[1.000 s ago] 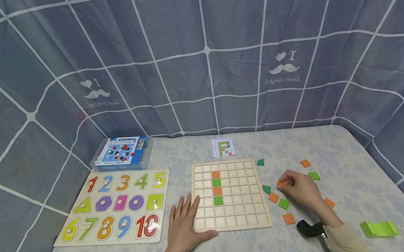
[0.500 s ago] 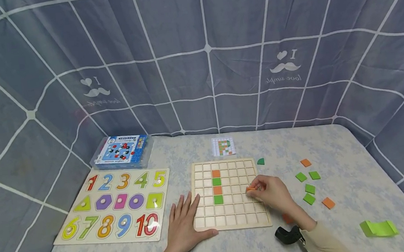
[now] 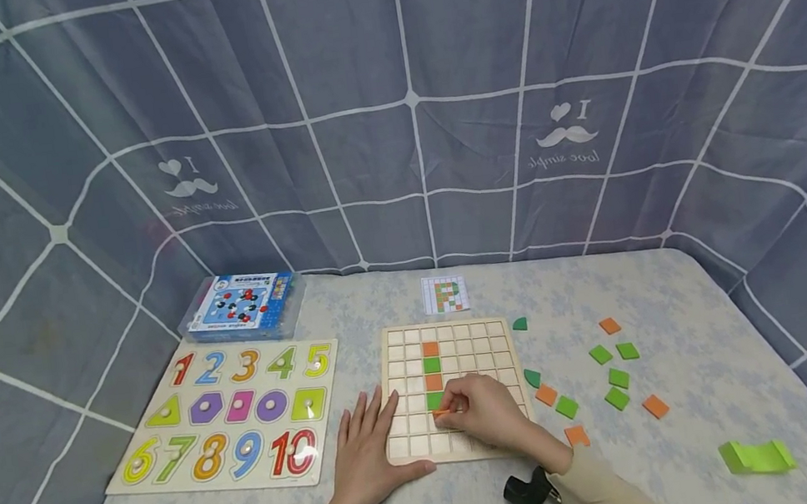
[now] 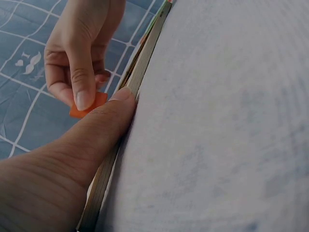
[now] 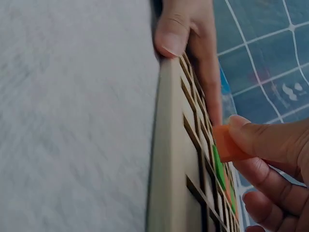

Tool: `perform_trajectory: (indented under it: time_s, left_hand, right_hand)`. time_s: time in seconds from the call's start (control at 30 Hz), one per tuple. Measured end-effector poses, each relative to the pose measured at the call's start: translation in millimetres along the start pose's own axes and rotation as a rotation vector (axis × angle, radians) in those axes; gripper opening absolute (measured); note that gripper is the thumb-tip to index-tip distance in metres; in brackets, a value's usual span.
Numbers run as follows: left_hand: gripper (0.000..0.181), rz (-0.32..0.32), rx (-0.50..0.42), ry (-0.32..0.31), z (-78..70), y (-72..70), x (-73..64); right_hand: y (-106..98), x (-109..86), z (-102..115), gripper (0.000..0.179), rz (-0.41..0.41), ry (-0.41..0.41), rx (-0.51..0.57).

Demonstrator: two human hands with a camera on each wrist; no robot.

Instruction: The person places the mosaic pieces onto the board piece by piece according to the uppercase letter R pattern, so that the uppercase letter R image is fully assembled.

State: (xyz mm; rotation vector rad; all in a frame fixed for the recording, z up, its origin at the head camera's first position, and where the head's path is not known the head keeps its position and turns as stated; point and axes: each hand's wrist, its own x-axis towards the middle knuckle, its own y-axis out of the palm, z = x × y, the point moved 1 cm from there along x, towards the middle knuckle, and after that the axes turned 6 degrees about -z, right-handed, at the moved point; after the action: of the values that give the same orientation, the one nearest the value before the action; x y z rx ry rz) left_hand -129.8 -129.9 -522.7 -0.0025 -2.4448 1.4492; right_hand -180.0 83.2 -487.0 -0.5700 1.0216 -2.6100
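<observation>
Between thumb and fingers, my right hand (image 3: pixel 485 412) pinches an orange square tile (image 5: pixel 229 143) over the wooden grid board (image 3: pixel 489 443). The tile is just below the lower green tile (image 3: pixel 434 400) in a column of alternating orange and green tiles lying in the board's cells. My left hand (image 3: pixel 369 449) lies spread at the board's lower left corner, fingers straight along the left side. In the left wrist view its thumb (image 4: pixel 104 121) presses the board's edge. Part of the board is hidden under my right hand.
Loose orange and green square tiles (image 3: pixel 655 406) and dark green quarter-round pieces (image 3: pixel 520 324) lie right of the board. A pattern card (image 3: pixel 445 295) is behind it. Left stand a number puzzle (image 3: pixel 223 421) and a boxed set (image 3: pixel 244 307); a lime green holder (image 3: pixel 757 457) sits far right.
My right hand has picked up the orange tile from among the loose tiles on the right and carried it left over the board. My left hand has stayed in place.
</observation>
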Motion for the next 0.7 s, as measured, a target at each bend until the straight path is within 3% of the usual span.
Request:
perform_trajectory:
  time_s: [0.27, 0.5, 0.7]
  left_hand:
    - [0.107, -0.006, -0.002, 0.003, -0.3, -0.6, 0.5]
    - [0.107, -0.01, -0.007, 0.006, -0.4, -0.6, 0.4]
    - [0.106, -0.012, -0.002, 0.009, -0.6, -0.4, 0.2]
  right_hand:
    - [9.0, 3.2, -1.7, 0.013, 0.036, 0.01, 0.025]
    - [8.3, 4.1, -2.7, 0.007, 0.006, -0.057, -0.056]
    - [7.5, 4.6, -1.5, 0.007, 0.012, -0.053, -0.086]
